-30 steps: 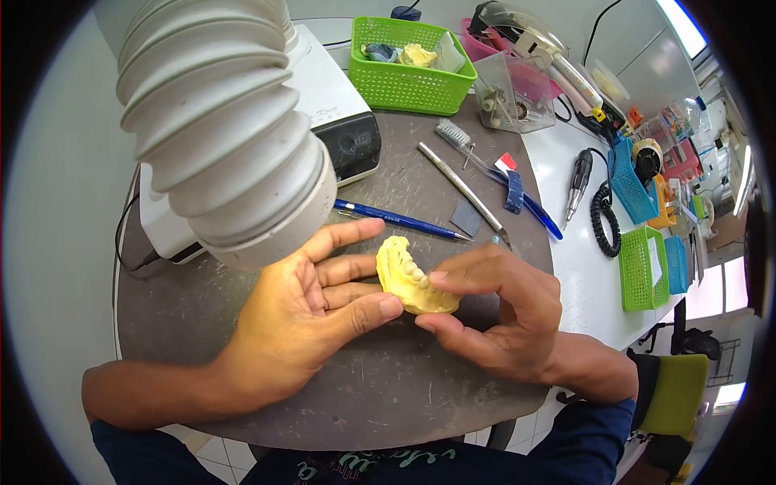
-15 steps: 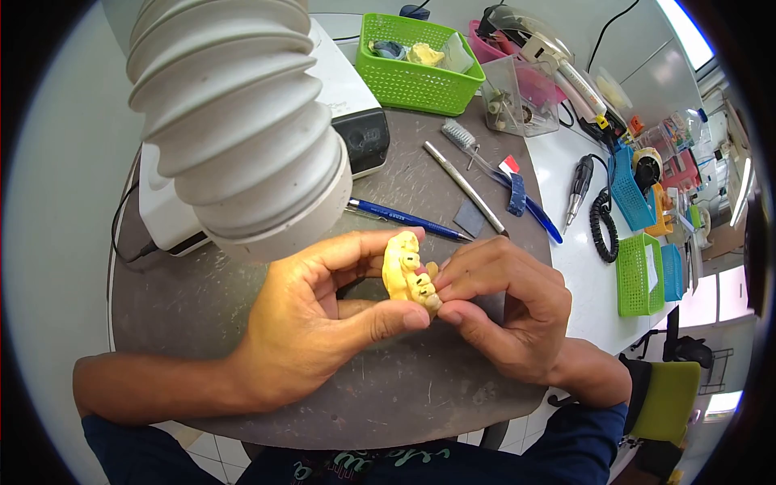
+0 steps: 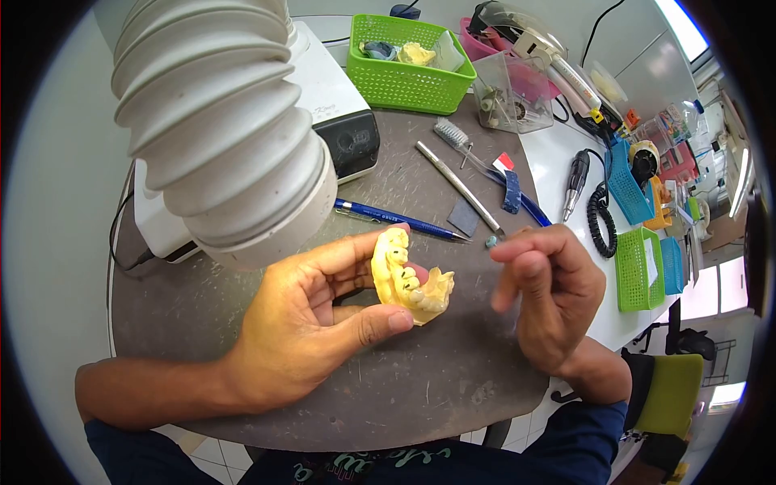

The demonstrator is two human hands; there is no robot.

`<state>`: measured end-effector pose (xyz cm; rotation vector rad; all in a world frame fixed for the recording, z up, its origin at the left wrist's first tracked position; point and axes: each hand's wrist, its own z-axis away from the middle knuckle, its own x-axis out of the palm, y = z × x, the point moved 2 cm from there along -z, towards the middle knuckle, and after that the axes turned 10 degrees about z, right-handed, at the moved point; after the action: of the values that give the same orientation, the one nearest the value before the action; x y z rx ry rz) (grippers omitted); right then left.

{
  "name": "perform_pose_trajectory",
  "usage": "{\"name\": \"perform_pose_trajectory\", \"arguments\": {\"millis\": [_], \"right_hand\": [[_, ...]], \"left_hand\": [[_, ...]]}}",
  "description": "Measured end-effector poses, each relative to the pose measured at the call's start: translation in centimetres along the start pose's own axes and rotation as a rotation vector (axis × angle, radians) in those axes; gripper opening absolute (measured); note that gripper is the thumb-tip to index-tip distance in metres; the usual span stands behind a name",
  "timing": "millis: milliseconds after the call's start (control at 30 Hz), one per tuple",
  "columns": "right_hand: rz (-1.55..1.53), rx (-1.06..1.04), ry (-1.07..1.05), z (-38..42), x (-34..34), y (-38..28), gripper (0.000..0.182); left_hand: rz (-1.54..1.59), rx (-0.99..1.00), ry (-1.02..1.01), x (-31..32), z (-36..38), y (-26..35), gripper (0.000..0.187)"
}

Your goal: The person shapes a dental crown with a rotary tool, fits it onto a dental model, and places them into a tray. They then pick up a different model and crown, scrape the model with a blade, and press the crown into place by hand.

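My left hand (image 3: 303, 323) holds a yellow dental model (image 3: 396, 279) between thumb and fingers, with its row of teeth facing right. Small black marks show on several teeth. The model's curved arch reaches to the right, beyond my thumb. Apart from the model, my right hand (image 3: 554, 295) hovers over the right side of the table, its fingers loosely bent and partly blurred. Nothing shows between its thumb and index finger. A small teal piece (image 3: 491, 242) appears just beyond its fingertips, by the end of a metal-handled tool (image 3: 459, 188).
A blue mechanical pencil (image 3: 404, 220), a grey square (image 3: 463, 217) and a brush (image 3: 454, 134) lie on the grey table (image 3: 356, 396). A white ribbed hose (image 3: 218, 121) hangs at upper left. Behind stands a green basket (image 3: 408, 85). A handpiece (image 3: 577, 182) lies at right.
My right hand has let go of the dental model and moved right. The model stays in my left hand, turned slightly, and more of its arch shows. The view has shifted a little.
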<state>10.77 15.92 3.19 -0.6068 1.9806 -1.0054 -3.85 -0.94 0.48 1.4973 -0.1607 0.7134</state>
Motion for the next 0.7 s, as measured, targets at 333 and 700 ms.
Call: {"name": "perform_pose_trajectory", "arguments": {"millis": [333, 700], "right_hand": [[0.183, -0.108, -0.123, -0.2, -0.2, -0.2, 0.012], [0.173, -0.184, -0.11, -0.7, 1.0, -1.0, 0.015]], "left_hand": [[0.026, -0.012, -0.025, -0.3, 0.1, -0.1, 0.063], [0.057, -0.052, 0.035, -0.3, 0.2, 0.1, 0.061]]}}
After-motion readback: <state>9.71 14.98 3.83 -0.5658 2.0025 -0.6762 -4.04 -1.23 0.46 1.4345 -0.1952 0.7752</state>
